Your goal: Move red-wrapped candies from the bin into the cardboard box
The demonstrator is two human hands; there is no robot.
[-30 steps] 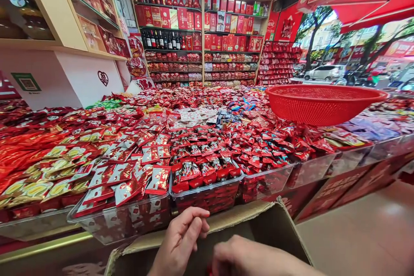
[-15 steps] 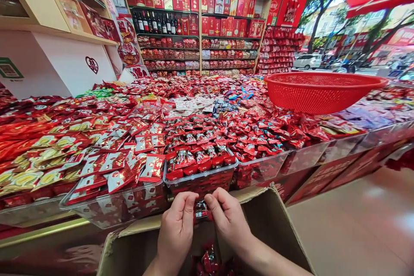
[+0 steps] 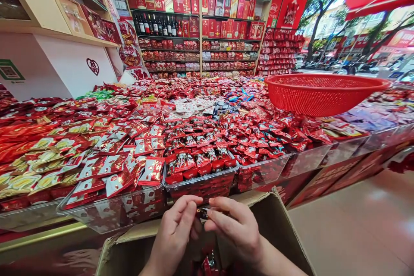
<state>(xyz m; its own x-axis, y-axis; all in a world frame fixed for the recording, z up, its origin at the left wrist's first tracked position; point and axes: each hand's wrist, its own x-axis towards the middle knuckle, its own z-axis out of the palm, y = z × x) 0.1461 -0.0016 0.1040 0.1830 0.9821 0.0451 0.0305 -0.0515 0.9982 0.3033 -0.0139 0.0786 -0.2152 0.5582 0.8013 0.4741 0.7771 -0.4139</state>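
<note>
Head view. Left hand [image 3: 176,228] and right hand [image 3: 237,226] met low in the frame, above an open cardboard box [image 3: 280,226]. One small dark-wrapped candy [image 3: 203,212] sat between them. Each grip was closed on it: left thumb and forefinger pinched one end, right fingertips the other. The candy hung over the box mouth, just before the front wall of a clear tray [image 3: 200,187].

More red-wrapped pieces [image 3: 208,264] lay in the box bottom, partly hidden by the wrists.

The tray stood at the near edge of a long surface [image 3: 39,236], heaped with red packets. Neighbouring trays to the left held red-and-white and gold packets.

A red mesh basket [image 3: 323,95] rested on the heaps to the right, well apart from the hands.

Shelves [image 3: 200,17] at the back carried red cartons and bottles. Street and trees showed at far right.
</note>
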